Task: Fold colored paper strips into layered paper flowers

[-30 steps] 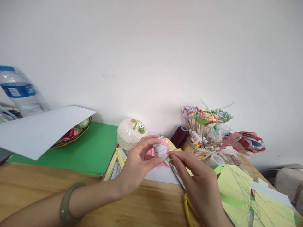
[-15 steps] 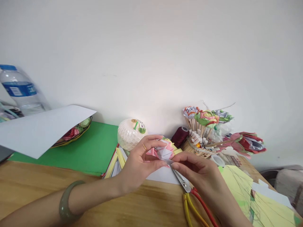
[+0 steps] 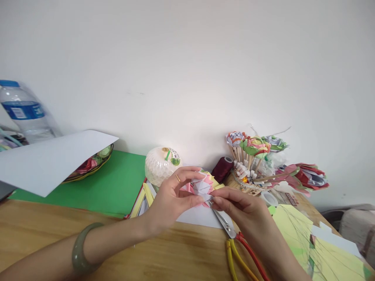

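My left hand holds a small folded paper piece, pink and white, between thumb and fingers above the wooden table. A gold ring is on one finger and a green bangle circles the wrist. My right hand pinches the lower right edge of the same paper piece with thumb and forefinger. Scissors with red and yellow handles lie on the table just under my right hand.
A green sheet and a bowl of paper flowers under a white sheet lie left. A white netted ball, maroon thread spool, paper flowers on sticks, tape roll and yellow-green papers lie behind and right. A water bottle stands far left.
My right hand shifted right and turned, uncovering the scissors, and now pinches the paper piece lower down. The left hand turned the piece slightly.
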### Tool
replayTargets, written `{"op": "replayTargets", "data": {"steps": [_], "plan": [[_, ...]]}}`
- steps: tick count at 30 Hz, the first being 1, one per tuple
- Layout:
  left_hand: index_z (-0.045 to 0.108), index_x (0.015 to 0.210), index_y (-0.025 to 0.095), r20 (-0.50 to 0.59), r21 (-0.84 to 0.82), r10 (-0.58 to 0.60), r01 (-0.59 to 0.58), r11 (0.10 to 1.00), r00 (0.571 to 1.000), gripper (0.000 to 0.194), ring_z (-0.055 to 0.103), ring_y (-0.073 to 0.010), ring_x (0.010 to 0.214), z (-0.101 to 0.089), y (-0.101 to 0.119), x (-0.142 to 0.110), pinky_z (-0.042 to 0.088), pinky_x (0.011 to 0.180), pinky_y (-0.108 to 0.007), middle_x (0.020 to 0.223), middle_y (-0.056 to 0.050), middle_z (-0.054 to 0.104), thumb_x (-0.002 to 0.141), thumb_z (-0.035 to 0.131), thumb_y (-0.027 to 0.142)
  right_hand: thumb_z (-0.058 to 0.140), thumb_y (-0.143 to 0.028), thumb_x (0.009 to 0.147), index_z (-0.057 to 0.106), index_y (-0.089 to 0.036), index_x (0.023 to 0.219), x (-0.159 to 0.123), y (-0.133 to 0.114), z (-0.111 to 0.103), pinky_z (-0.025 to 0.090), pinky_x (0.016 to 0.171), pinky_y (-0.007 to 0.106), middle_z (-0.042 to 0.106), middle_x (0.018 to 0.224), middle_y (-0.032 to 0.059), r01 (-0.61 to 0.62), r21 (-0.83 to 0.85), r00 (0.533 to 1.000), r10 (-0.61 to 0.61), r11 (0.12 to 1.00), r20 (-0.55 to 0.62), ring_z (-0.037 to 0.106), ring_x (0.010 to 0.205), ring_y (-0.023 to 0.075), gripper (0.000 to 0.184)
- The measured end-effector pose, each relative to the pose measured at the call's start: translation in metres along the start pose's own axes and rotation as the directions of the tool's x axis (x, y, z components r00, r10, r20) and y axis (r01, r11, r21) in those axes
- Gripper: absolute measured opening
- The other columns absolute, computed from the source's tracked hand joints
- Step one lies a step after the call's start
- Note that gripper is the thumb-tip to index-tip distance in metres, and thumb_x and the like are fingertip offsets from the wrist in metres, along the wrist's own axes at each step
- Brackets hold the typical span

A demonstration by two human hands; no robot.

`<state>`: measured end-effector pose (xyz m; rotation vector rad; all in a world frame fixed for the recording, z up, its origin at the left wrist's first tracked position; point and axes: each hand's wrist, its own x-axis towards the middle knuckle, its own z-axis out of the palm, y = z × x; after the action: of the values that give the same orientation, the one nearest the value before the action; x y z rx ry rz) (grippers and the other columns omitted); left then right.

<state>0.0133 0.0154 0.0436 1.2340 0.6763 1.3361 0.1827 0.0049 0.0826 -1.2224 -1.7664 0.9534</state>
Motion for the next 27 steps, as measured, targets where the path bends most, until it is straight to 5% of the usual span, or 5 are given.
{"op": "replayTargets", "data": {"steps": [13, 27], "plan": [[0.066, 0.093, 0.025, -0.027, 0.022, -0.030, 0.031, 0.999, 0.999, 0.030, 0.051, -0.0252, 0.110, -0.0003, -0.0030, -0.0003, 0.054, 0.077, -0.034, 0.125, -0.004, 0.046, 0.066, 0.070, 0.012, 0.048, -0.022, 0.084, 0.062, -0.021, 0.073, -0.0009, 0.0036, 0.0090, 0.047, 0.057, 0.021, 0.066, 0.068, -0.0003, 0.166, -0.385, 0.977, -0.203, 0.908, -0.059, 0.060, 0.061, 0.0141, 0.018], [0.067, 0.091, 0.025, -0.059, 0.058, -0.042, 0.045, 0.997, 0.997, 0.028, 0.054, -0.0237, 0.105, -0.0011, -0.0078, 0.0022, 0.055, 0.071, -0.029, 0.123, -0.004, 0.047, 0.066, 0.071, 0.014, 0.050, -0.017, 0.082, 0.062, -0.019, 0.070, 0.0016, 0.0026, 0.0058, 0.046, 0.057, 0.022, 0.066, 0.067, 0.0002, 0.172, -0.393, 0.982, -0.189, 0.903, -0.004, 0.061, 0.061, 0.0142, 0.017]]}}
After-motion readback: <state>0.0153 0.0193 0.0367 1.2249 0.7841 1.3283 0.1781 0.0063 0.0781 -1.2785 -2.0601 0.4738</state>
